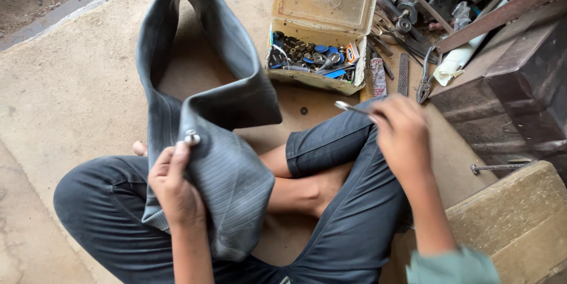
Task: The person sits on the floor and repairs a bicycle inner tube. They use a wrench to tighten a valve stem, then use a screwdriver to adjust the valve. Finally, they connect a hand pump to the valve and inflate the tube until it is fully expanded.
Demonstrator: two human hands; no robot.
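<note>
I sit cross-legged on the floor with a grey rubber inner tube point(230, 160) draped over my left knee. My left hand point(174, 186) grips a fold of the tube, its fingers just below the metal valve stem point(191, 138). My right hand point(403, 136) hovers over my right knee and holds a thin metal tool point(350, 107) whose tip points left, apart from the tube.
An open cream tin box point(322, 80) of small parts stands on the floor ahead. A file point(403, 74), pliers point(426, 80) and other tools lie to its right. A dark metal chest point(508, 83) and a wooden block point(520, 219) are at right.
</note>
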